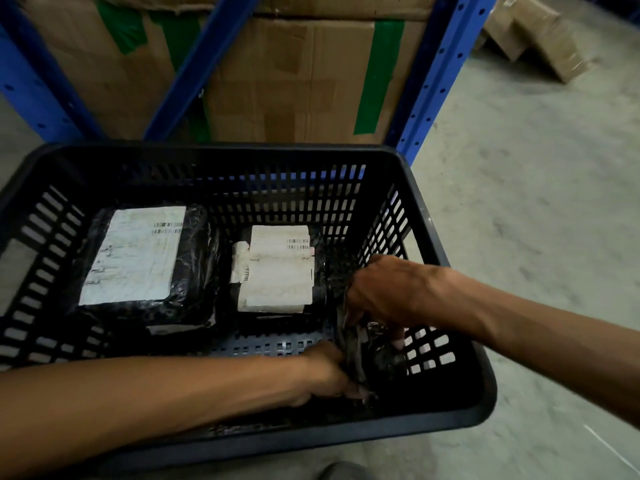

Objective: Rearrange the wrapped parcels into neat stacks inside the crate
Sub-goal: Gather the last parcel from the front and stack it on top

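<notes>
— How is the crate [446, 237] laid out, and what room is left in it?

— A black slotted crate is seen on the concrete floor [536, 202], its far rim close to the blue rack [440, 71] loaded with cardboard boxes [294, 81]. A large labelled parcel [138, 258] is laid flat near the left wall. A smaller labelled parcel [277, 268] is laid beside it, toward the middle, with a narrow gap between the two. Bare slotted base is shown along the near wall and between the smaller parcel and the right wall.

— And the third parcel?

— A crumpled dark parcel [370, 348] is held in the near right corner, close against the right wall.

— How are the hands placed?

— The left hand [329, 372] is reached across the near rim, forearm almost level, and is closed on the parcel's lower edge. The right hand [377, 289] is brought in over the right rim, wrist bent downward, fingers [398, 336] curled into the wrapping from above. The parcel is gripped by both hands; whether it touches the base cannot be told, as that corner is dark.
</notes>
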Action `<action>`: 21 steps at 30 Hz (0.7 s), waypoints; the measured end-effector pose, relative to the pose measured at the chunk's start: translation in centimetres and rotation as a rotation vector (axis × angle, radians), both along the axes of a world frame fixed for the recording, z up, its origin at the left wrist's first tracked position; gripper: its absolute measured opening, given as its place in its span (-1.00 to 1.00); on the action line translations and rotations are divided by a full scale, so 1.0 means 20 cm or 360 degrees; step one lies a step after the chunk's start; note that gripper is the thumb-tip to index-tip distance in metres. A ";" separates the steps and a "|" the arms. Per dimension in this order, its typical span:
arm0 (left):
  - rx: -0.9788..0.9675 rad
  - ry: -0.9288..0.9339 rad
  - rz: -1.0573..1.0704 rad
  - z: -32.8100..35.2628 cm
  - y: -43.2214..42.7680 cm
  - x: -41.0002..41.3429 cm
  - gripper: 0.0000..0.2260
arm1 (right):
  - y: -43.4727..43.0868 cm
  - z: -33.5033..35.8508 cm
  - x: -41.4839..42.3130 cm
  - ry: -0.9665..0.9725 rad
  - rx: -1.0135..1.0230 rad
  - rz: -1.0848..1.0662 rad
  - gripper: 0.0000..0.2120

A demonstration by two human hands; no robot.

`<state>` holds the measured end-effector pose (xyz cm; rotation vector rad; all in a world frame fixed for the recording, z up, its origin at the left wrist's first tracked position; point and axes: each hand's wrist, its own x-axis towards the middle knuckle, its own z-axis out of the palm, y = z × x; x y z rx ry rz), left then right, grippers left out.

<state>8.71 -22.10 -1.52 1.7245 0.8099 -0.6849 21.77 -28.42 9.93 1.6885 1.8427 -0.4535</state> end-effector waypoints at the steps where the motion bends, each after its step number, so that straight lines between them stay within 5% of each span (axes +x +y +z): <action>1: -0.0155 0.0081 -0.0073 -0.01 -0.06 -0.03 -0.46 | 0.01 0.03 0.01 0.0053 -0.0152 -0.0103 -0.53; 4: -0.0183 0.0054 -0.0354 0.15 0.07 -0.10 -0.36 | 0.07 0.14 0.02 0.0305 -0.0306 -0.0261 -0.44; 7: -0.0168 0.0015 -0.0324 0.37 0.23 -0.17 -0.42 | 0.11 0.26 0.05 0.0601 -0.0269 -0.0446 -0.55; 10: -0.0159 -0.0086 -0.0238 0.61 0.38 -0.27 -0.44 | 0.12 0.39 0.09 0.0815 -0.0208 -0.0760 -0.43; 18: -0.0429 -0.0709 0.0807 0.83 0.69 -0.38 -0.59 | 0.12 0.31 0.15 0.1962 0.0312 -0.2053 -0.30; 21: -0.0367 -0.1000 0.1103 0.80 0.69 -0.33 -0.45 | 0.16 0.19 0.14 0.2233 0.0451 -0.2484 -0.58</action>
